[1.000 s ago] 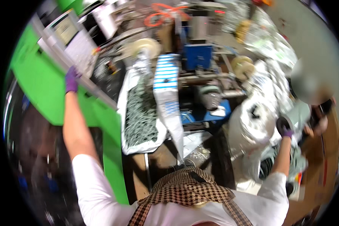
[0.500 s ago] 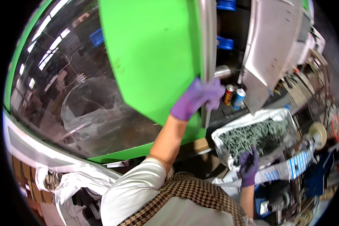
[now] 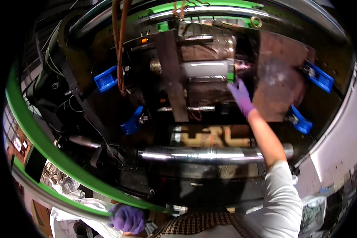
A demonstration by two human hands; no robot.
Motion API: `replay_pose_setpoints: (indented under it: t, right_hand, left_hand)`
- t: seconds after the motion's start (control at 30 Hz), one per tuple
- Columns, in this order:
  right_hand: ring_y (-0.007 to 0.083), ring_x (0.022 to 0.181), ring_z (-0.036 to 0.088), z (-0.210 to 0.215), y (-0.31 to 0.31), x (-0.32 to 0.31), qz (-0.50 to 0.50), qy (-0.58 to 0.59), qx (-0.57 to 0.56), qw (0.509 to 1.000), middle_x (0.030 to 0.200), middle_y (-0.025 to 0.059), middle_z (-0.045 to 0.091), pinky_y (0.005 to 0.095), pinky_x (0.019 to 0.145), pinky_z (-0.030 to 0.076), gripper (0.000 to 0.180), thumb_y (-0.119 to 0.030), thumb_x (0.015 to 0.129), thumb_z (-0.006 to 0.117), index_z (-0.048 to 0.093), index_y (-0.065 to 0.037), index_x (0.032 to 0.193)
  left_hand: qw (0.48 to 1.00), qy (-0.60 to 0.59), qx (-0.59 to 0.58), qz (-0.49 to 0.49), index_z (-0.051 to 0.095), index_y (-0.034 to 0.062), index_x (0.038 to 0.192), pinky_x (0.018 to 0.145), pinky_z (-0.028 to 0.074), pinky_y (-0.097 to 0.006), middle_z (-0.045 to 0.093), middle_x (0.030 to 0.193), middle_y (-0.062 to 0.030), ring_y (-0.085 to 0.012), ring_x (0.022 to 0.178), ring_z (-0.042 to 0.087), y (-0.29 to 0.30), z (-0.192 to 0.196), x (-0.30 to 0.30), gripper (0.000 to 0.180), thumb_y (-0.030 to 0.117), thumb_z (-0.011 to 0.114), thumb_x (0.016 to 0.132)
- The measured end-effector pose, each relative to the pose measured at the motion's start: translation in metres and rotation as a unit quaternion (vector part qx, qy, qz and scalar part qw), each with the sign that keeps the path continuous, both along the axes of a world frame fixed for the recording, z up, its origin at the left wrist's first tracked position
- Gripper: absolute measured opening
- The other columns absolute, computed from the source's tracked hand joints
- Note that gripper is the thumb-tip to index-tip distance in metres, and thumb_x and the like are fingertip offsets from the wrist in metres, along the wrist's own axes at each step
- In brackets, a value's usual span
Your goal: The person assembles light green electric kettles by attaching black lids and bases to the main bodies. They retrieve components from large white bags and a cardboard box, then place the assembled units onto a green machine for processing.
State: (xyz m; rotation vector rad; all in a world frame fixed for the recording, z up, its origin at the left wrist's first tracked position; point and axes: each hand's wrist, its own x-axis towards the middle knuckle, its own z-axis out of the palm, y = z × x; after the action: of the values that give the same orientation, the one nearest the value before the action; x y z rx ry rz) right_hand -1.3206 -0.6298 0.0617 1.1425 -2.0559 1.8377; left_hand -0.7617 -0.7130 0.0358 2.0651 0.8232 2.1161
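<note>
Down at the lower left, my left hand, in a purple glove, is closed around the metal rail along the edge of the green-framed door. My right hand, gloved in purple too, reaches into the opened machine with its fingers stretched out. Its fingertips are just below a small green piece at the end of a pale cylinder; whether they touch is blurred. A brown metal plate stands to the right of that hand, and a narrower upright plate stands farther left.
Blue clamps are fixed on both sides inside the machine. A shiny thick bar crosses beneath my right forearm. Brown hoses hang at the upper left. A bag of grey-green pieces sits at the lower right.
The green door has been drawn to the left, baring the machine's inside. My right hand has moved from beside the bag into the machine; my left stays at the door's edge.
</note>
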Motion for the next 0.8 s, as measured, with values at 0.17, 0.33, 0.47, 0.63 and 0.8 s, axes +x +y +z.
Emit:
replay_pose_setpoints:
  t: [0.17, 0.33, 0.47, 0.63, 0.8]
  right_hand:
    - [0.032, 0.122, 0.056, 0.009, -0.137, -0.16, -0.154, -0.161, 0.003, 0.975, 0.133, 0.0248, 0.058, 0.0372, 0.103, 0.042, 0.092, -0.05, 0.08, 0.077, 0.045, 0.013, 0.138]
    - [0.018, 0.087, 0.058, -0.004, -0.135, -0.176, 0.003, -0.142, -0.3, 0.943, 0.103, 0.0106, 0.066, 0.0334, 0.08, 0.048, 0.04, -0.023, 0.09, 0.072, 0.061, 0.002, 0.12]
    - [0.0169, 0.084, 0.054, -0.006, -0.085, -0.129, -0.096, -0.086, -0.262, 0.956, 0.093, 0.0066, 0.062, 0.0352, 0.076, 0.047, 0.031, -0.021, 0.089, 0.072, 0.062, 0.0, 0.11]
    - [0.0281, 0.077, 0.051, -0.039, -0.031, 0.003, -0.144, -0.001, -0.272, 0.951, 0.083, 0.0125, 0.055, 0.0383, 0.075, 0.043, 0.023, -0.015, 0.084, 0.075, 0.058, 0.0, 0.079]
    - [0.0299, 0.091, 0.059, -0.087, 0.151, 0.169, -0.198, 0.239, -0.112, 0.944, 0.089, 0.0122, 0.06, 0.0561, 0.115, 0.029, 0.018, -0.014, 0.081, 0.075, 0.062, -0.003, 0.089]
  left_hand:
    - [0.989, -0.104, -0.009, 0.101, 0.054, 0.0034, 0.09, 0.06, 0.047, -0.038, 0.053, 0.071, -0.0101, -0.0206, 0.056, 0.054, -0.055, -0.001, 0.01, 0.027, 0.03, 0.057, 0.095]
    - [0.885, -0.286, 0.167, 0.328, 0.063, 0.0084, 0.075, 0.049, 0.047, -0.032, 0.061, 0.062, -0.0068, -0.0173, 0.047, 0.055, -0.015, 0.005, 0.034, 0.031, 0.032, 0.057, 0.095]
    - [0.87, -0.303, 0.132, 0.366, 0.062, 0.0126, 0.066, 0.044, 0.042, -0.029, 0.062, 0.058, -0.003, -0.0155, 0.044, 0.053, 0.011, 0.008, 0.036, 0.036, 0.037, 0.059, 0.093]
    - [0.957, -0.189, 0.06, 0.211, 0.068, 0.0079, 0.081, 0.06, 0.052, -0.04, 0.07, 0.073, -0.0103, -0.0241, 0.059, 0.063, 0.014, -0.007, -0.023, 0.026, 0.03, 0.061, 0.092]
    - [0.991, -0.064, 0.054, 0.103, 0.062, 0.0051, 0.093, 0.063, 0.056, -0.033, 0.064, 0.07, -0.0058, -0.0172, 0.056, 0.061, 0.093, -0.009, -0.082, 0.025, 0.03, 0.061, 0.095]
